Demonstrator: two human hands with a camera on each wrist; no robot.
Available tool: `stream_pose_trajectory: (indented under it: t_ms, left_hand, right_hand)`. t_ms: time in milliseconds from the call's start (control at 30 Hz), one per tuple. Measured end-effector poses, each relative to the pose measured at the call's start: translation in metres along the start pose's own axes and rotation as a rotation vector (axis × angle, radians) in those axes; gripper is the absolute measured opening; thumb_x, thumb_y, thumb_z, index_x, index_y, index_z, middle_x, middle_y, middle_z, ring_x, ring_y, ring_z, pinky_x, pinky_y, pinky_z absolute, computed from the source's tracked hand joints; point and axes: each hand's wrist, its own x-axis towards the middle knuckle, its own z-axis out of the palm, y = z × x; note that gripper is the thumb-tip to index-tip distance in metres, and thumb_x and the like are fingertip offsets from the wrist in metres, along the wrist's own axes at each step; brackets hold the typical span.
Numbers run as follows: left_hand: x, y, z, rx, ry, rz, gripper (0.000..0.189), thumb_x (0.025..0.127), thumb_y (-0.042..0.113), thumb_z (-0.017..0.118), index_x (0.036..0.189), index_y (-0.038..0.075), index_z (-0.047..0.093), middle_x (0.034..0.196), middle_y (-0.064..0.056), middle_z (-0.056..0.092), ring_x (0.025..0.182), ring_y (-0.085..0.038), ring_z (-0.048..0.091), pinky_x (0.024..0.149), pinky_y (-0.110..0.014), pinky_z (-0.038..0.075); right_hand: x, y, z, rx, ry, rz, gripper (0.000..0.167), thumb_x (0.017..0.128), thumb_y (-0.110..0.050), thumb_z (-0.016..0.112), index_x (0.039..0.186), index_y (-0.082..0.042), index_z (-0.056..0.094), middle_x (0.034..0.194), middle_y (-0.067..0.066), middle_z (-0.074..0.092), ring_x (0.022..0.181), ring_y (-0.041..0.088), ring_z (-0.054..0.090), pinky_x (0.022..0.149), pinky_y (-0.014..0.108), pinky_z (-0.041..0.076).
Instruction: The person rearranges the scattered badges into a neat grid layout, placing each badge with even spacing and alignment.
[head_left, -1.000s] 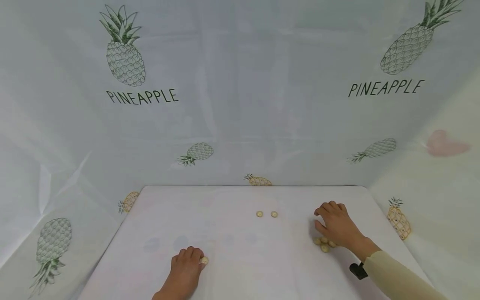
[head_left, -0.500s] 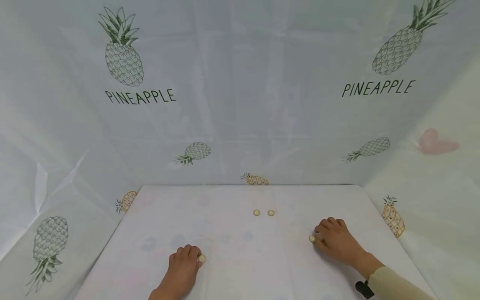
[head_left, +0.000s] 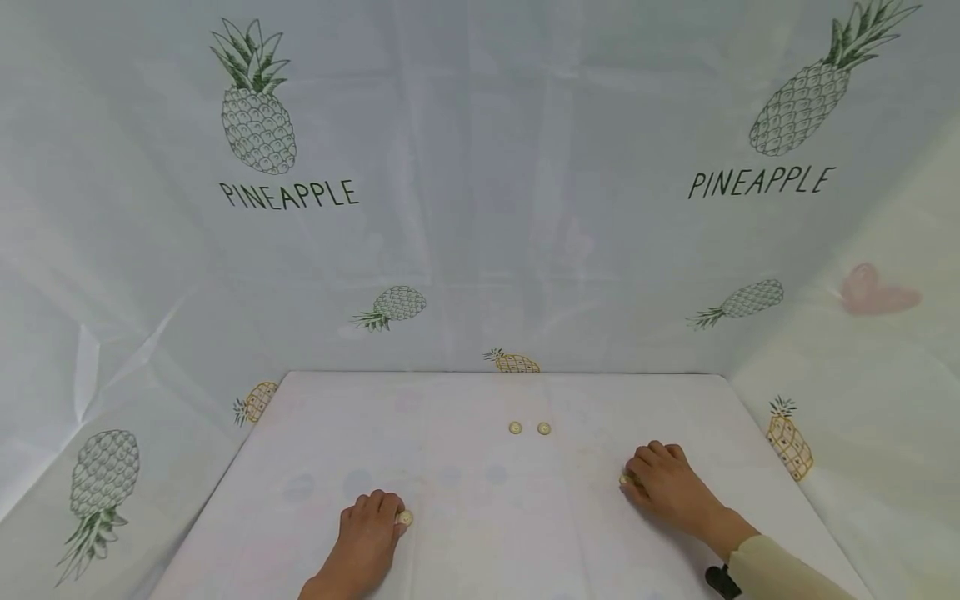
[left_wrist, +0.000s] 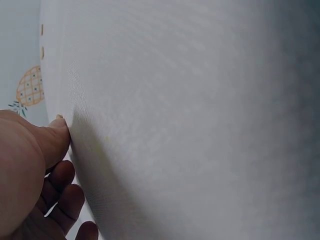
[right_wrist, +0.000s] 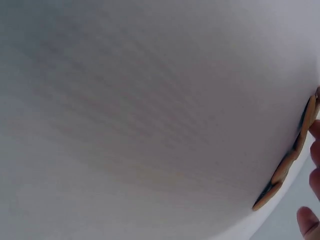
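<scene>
My left hand (head_left: 367, 533) pinches a small round wooden disc (head_left: 405, 517) at the table's near left. In the left wrist view the thumb of the left hand (left_wrist: 37, 165) presses on that disc's edge (left_wrist: 59, 116), with the other fingers curled below. At right, my right hand (head_left: 671, 492) bends down over the table, fingers and thumb round a similar wooden disc (head_left: 625, 479) that is partly covered. The right wrist view shows several flat wooden discs (right_wrist: 285, 167) in a row under the right hand (right_wrist: 312, 170), which is cut off by the frame edge.
Two more wooden discs, a left one (head_left: 515, 427) and a right one (head_left: 544, 428), lie apart near the back middle of the white table (head_left: 450, 400). A pineapple-print cloth (head_left: 487, 208) hangs behind and at both sides.
My right hand has come down and nearer over the cluster of discs, which it now mostly hides, and its fingers have closed round one disc. The left hand stays with its disc.
</scene>
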Motion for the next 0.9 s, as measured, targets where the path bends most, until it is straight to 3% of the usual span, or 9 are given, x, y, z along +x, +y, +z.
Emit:
stream_pose_trajectory:
  t_ms: [200,500,767,900]
  left_hand:
    - [0.001,0.000,-0.003,0.000,-0.012,-0.018,0.023,0.096,0.022,0.078,0.105,0.016,0.058,0.098,0.003,0.053,0.090,-0.017,0.050,0.081,-0.051,0.049]
    - [0.000,0.002,-0.006,-0.011,0.002,-0.007,0.023,0.095,0.021,0.079,0.103,0.016,0.058,0.099,0.002,0.054,0.090,-0.018,0.051,0.082,-0.052,0.050]
    - [0.000,0.001,-0.005,-0.029,0.008,-0.001,0.023,0.095,0.020,0.079,0.102,0.016,0.058,0.097,0.003,0.053,0.089,-0.017,0.051,0.079,-0.049,0.049]
    - [0.000,0.000,-0.004,-0.029,0.007,-0.002,0.023,0.095,0.021,0.079,0.103,0.016,0.058,0.096,0.003,0.053,0.089,-0.017,0.050,0.079,-0.049,0.048]
  right_hand:
    - [0.011,-0.001,0.003,0.090,0.036,-0.076,0.027,0.083,-0.011,0.087,0.100,-0.025,0.072,0.096,-0.013,0.058,0.091,0.009,0.046,0.082,0.039,0.040]
    - [0.011,-0.005,-0.002,-0.013,-0.093,0.086,0.021,0.089,-0.034,0.085,0.094,-0.020,0.071,0.096,-0.007,0.062,0.091,0.014,0.050,0.086,0.046,0.044]
    - [0.012,-0.010,0.002,0.040,-0.065,0.034,0.018,0.087,-0.025,0.086,0.098,-0.023,0.072,0.098,-0.011,0.060,0.091,0.010,0.046,0.085,0.042,0.042]
    - [0.011,-0.011,-0.002,0.057,-0.056,0.058,0.020,0.085,-0.026,0.086,0.098,-0.021,0.072,0.099,-0.009,0.060,0.093,0.011,0.047,0.085,0.043,0.041]
